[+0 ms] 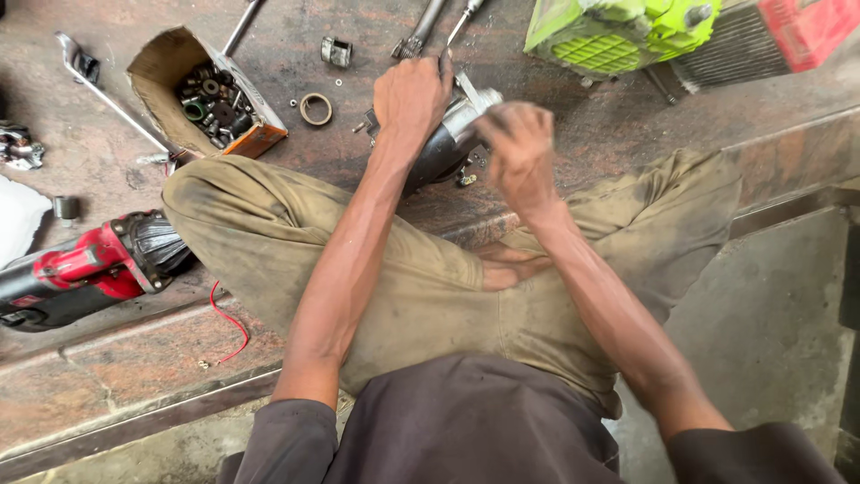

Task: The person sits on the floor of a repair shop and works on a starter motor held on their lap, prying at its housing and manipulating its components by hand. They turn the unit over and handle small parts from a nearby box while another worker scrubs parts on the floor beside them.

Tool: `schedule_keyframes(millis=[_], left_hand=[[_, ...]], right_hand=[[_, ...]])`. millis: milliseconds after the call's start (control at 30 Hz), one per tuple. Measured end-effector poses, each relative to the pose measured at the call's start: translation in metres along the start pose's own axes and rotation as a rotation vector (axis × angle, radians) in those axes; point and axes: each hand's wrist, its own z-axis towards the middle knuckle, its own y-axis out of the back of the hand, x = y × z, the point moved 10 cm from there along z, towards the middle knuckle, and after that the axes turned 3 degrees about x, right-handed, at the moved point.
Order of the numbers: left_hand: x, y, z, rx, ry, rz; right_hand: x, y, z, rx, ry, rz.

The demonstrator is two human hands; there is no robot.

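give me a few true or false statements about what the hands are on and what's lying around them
1. The left hand rests on top of the dark and silver motor part. True.
2. The right hand grips the red power tool. False: that tool lies apart at the left edge; the right hand, blurred, is at the motor part.
3. The cardboard box holds small metal parts. True.
4. The cardboard box lies right of the green machine. False: it lies left of it, beyond the left knee.
5. A small ring lies on the stone slab between the box and the left hand. True.
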Motion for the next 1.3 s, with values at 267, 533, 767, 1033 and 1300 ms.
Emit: schedule_keyframes(millis=[267, 533, 767, 1033, 1300], left_hand=[[0.003, -0.008, -0.003, -0.091, -0.068, 0.204], [0.001, 0.004, 0.009, 0.123, 0.062, 0.060], [0.003, 0.017, 0.009, 0.146, 0.078, -0.039], [0.007, 0.037, -0.005, 0.170, 0.065, -0.204], [0.010, 0.029, 0.001, 0.250, 0.092, -0.123]], right_hand=[[-0.020, -0.024, -0.017, -0.037, 0.008, -0.097], [-0.017, -0.013, 0.013, -0.058, -0.103, -0.033], [-0.037, -0.028, -0.004, -0.136, -0.304, 0.144], [-0.121, -0.086, -0.036, -0.198, -0.764, 0.818], [-0.066, -0.059, -0.013, -0.048, -0.654, 0.529]])
